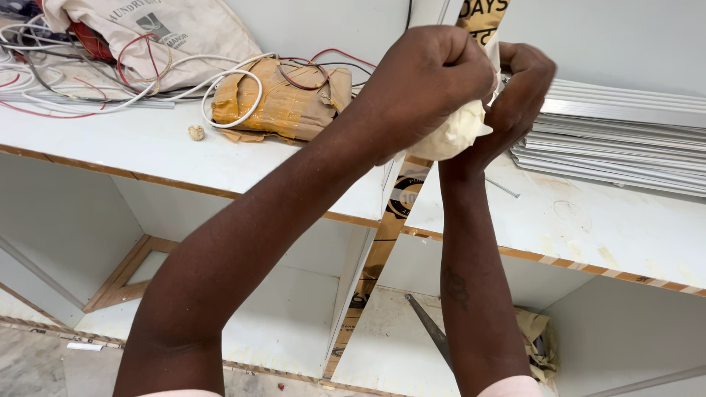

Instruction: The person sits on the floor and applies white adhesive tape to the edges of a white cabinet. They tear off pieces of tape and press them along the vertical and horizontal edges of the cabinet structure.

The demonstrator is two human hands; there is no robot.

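A pale cream lump point(454, 132) is gripped by both hands, left hand point(430, 81) and right hand point(522, 95) clenched around it. It is held above the white shelf point(588, 220), near stacked metal strips point(625, 140).

Both arms reach up from six o'clock, forearms bare. The left hand point(430, 81) is a tight fist, knuckles up, at twelve o'clock. The right hand point(518, 95) curls closed beside it at one o'clock, touching.
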